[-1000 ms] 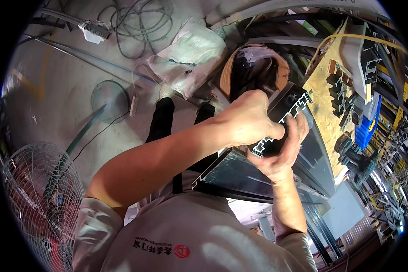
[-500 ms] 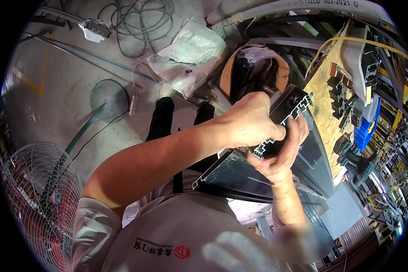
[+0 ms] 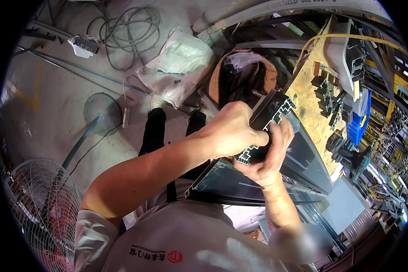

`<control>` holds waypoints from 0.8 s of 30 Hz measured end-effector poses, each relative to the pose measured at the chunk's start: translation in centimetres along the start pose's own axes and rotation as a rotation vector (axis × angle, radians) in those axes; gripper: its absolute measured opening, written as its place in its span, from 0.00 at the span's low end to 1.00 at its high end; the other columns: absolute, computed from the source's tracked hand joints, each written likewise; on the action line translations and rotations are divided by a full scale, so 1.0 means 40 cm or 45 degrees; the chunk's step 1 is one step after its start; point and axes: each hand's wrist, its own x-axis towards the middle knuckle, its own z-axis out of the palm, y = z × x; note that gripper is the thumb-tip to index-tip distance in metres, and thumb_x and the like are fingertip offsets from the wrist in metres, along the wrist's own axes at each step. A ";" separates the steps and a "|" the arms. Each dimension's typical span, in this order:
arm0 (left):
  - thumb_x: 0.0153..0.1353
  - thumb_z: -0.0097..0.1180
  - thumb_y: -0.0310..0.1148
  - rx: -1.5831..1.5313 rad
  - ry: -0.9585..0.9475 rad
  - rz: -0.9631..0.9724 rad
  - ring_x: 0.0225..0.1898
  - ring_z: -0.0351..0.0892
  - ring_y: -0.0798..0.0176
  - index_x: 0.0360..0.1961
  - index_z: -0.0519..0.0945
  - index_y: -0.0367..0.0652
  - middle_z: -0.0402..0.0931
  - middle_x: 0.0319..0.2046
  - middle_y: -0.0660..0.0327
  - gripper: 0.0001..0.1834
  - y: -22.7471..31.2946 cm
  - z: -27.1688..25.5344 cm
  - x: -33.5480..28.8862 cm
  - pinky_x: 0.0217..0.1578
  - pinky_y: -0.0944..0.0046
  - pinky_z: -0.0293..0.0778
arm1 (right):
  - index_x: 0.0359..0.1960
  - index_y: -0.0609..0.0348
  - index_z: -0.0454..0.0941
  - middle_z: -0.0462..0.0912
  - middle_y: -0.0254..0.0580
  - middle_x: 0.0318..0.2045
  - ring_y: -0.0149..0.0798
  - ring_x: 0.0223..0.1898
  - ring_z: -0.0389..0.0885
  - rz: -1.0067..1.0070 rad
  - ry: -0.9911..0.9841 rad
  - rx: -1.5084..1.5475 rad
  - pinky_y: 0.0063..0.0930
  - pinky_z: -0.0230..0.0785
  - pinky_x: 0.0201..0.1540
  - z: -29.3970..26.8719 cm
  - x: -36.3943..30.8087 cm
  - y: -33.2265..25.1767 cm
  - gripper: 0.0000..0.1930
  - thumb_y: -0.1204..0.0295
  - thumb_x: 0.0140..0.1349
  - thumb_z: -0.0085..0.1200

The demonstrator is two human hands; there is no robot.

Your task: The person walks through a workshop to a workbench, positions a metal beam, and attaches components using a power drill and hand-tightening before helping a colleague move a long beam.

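Note:
A short dark metal profile (image 3: 266,109) with a jagged, bright-edged cut end is tilted between my hands. My left hand (image 3: 229,129) is closed against its left side, knuckles up and thumb pressed toward the cut end; the fingertips are hidden. My right hand (image 3: 269,161) wraps round the same end from below, fingers curled over the cut edge and thumb at its lower corner. Under my hands, long dark profiles (image 3: 224,182) lie across in front of my body.
A chipboard surface (image 3: 312,97) on the right carries small profile offcuts (image 3: 323,93), a cordless drill (image 3: 349,152) and a blue bin (image 3: 361,124). Beyond my hands are a round cardboard container (image 3: 216,81) and a white sack (image 3: 179,63). A caged fan (image 3: 43,208) stands at left.
The whole view has shifted, so my hands and the profile appear slightly farther left and lower. Both hands keep nearly the same hold on the profile.

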 end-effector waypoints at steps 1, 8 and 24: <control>0.46 0.67 0.33 0.000 0.003 0.002 0.27 0.82 0.60 0.28 0.80 0.21 0.79 0.22 0.46 0.19 -0.003 0.001 0.002 0.29 0.55 0.77 | 0.65 0.68 0.65 0.67 0.67 0.64 0.69 0.64 0.65 -0.004 -0.010 -0.011 0.63 0.56 0.66 -0.002 0.002 -0.002 0.55 0.44 0.38 0.74; 0.50 0.67 0.30 -0.052 -0.007 0.017 0.27 0.78 0.67 0.30 0.83 0.26 0.80 0.23 0.55 0.14 -0.007 0.004 0.005 0.28 0.61 0.73 | 0.65 0.68 0.65 0.66 0.68 0.65 0.69 0.65 0.64 -0.009 -0.016 -0.004 0.63 0.55 0.67 -0.008 0.008 -0.004 0.55 0.47 0.38 0.75; 0.54 0.67 0.25 -0.139 -0.036 -0.031 0.28 0.82 0.66 0.37 0.84 0.24 0.83 0.28 0.53 0.13 0.006 0.013 -0.004 0.29 0.64 0.76 | 0.41 0.68 0.86 0.71 0.55 0.67 0.61 0.72 0.57 0.308 -0.194 0.055 0.51 0.48 0.73 -0.138 0.248 0.058 0.25 0.56 0.76 0.43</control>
